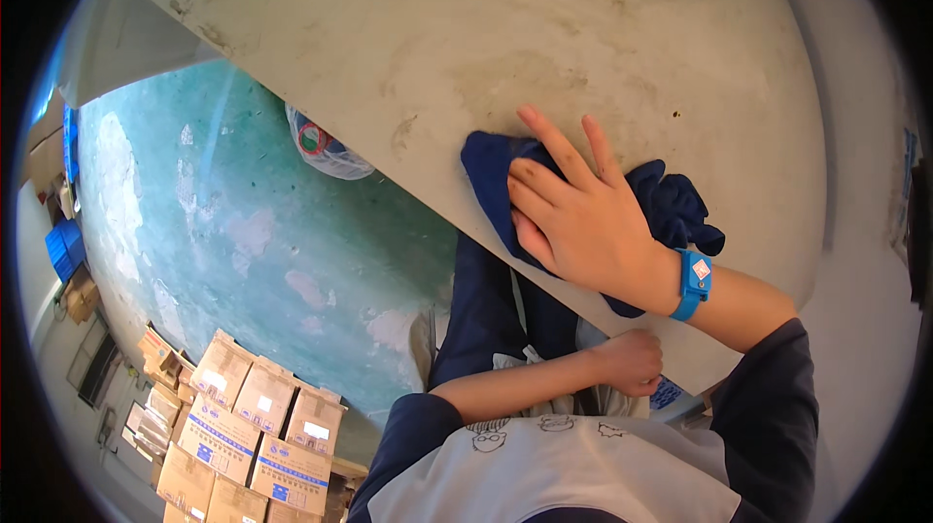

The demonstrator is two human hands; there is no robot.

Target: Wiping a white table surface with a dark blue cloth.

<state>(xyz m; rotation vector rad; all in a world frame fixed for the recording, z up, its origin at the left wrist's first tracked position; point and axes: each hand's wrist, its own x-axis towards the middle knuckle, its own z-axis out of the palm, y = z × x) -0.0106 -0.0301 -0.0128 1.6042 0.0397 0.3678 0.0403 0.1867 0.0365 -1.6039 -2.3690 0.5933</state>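
Head view: R hand [588, 217] on navy cloth [491, 173] at desk [583, 22] edge, grip spread, can't tell if pinching; L hand [630, 364] curled nr lap; prob. smoothing step, next move calls for light, even pressure.

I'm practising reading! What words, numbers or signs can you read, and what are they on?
None clear enough to read.
Cardboard boxes: blue and dark print, too small.
White labels on them: too blurred.
Sticker on the blue wristband: too small.
Shirt: line drawings.

A workshop; stacked cartons [228, 431]; worn green floor [258, 188].
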